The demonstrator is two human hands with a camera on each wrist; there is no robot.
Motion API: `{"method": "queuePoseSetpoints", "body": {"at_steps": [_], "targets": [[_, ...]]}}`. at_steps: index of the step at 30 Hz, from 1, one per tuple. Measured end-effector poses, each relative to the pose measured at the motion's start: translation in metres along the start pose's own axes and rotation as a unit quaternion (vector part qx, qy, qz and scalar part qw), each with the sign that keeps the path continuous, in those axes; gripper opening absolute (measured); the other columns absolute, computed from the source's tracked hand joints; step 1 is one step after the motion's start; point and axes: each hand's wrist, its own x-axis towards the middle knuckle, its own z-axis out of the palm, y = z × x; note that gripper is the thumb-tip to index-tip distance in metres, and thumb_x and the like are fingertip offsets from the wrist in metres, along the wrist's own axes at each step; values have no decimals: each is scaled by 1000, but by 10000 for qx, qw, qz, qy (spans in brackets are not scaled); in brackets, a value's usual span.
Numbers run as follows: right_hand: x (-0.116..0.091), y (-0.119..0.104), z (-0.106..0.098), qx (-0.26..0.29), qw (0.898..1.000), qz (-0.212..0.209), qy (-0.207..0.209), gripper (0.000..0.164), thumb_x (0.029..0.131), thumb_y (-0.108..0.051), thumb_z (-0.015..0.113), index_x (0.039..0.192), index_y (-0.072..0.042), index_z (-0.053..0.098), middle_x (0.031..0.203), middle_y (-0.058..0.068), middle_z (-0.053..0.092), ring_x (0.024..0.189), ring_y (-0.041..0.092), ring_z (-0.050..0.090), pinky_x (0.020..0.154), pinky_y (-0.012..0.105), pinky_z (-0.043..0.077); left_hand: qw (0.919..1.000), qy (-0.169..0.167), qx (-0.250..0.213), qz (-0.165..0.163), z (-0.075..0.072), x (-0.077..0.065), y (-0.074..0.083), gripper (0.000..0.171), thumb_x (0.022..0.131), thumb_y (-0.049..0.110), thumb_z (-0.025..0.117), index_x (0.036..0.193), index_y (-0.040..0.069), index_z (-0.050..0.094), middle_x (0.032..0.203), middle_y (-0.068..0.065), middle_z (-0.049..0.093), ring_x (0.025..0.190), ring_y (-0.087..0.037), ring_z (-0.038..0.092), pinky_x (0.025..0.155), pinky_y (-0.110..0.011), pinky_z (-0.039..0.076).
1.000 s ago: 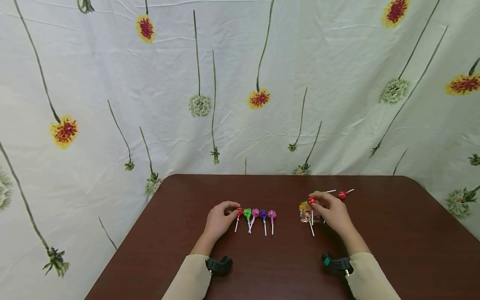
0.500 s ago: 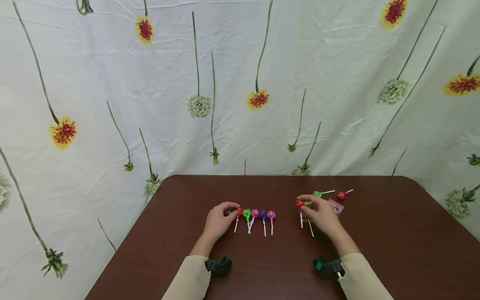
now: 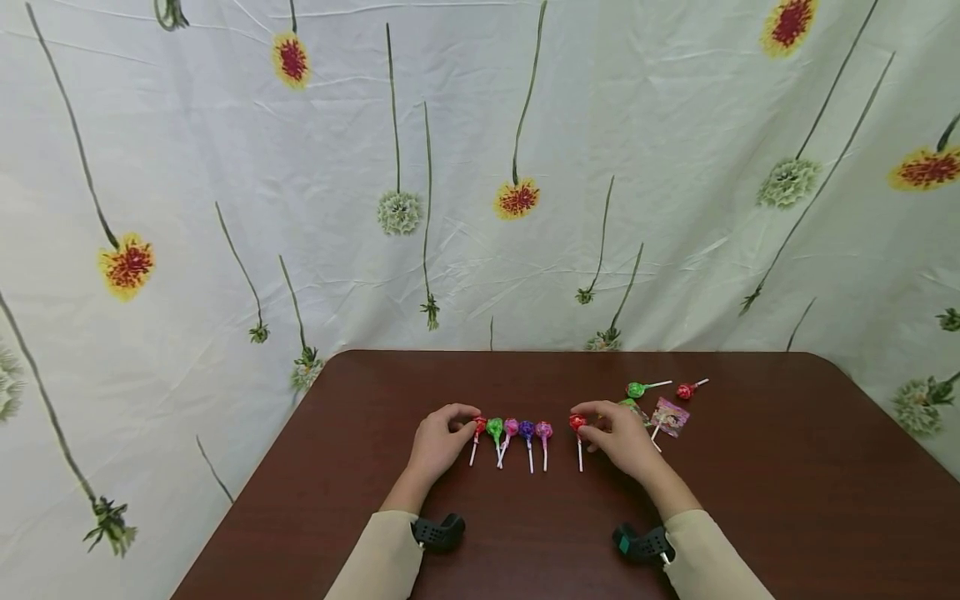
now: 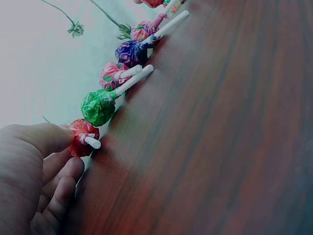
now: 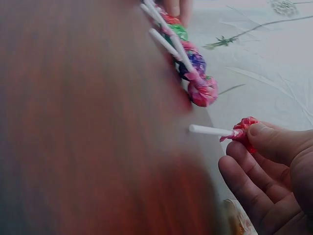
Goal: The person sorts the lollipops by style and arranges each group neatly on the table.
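Observation:
A row of lollipops lies on the brown table with sticks toward me. At its left end my left hand pinches the head of a red lollipop between thumb and fingers. To its right come a green lollipop, a pink lollipop, a purple lollipop and another pink lollipop. Just right of the row, apart from it, my right hand pinches a second red lollipop by its head, its stick pointing toward me.
Behind the right hand lie a green lollipop, a red lollipop and a purple-pink printed packet with a white stick beside it. More wrapped candy is partly hidden by that hand. A flowered cloth hangs behind the table.
My right hand has moved left with its red lollipop, from over the candy packets toward the row's right end. The packet is uncovered. My left hand has stayed in place.

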Motion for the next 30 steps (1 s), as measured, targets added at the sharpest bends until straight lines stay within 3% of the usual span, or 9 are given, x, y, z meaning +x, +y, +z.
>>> {"method": "queuePoseSetpoints", "body": {"at_steps": [7,15,23,30], "targets": [[-1,-1,8,-8,9999,-41,-141,27,92,-4,69,119,-4,69,101,15,72,61,12,65,59,26,54,10000,-9,-9,0,1,0,-1,15,93,22,71,107,24,75,93,2,70,74,-14,53,63,-28,42],[-1,-2,17,-440,9990,-47,-1,26,91,-8,71,117,-9,71,99,9,72,57,7,60,56,24,48,10000,-18,3,12,1,1,-1,16,94,22,70,108,24,75,94,2,70,74,-14,53,62,-28,42],[-1,-3,26,-913,9945,-319,414,22,87,-10,75,110,-12,75,106,7,74,84,18,69,72,30,51,10000,9,10,20,-1,1,1,15,93,22,71,107,24,75,98,2,71,76,-14,53,64,-28,43],[-3,-3,30,-1109,9918,-285,577,22,88,-11,75,110,-14,75,104,4,74,88,19,68,79,38,53,10000,-43,-1,20,0,0,0,16,94,22,70,109,22,75,95,1,70,75,-15,53,62,-28,42]]}}
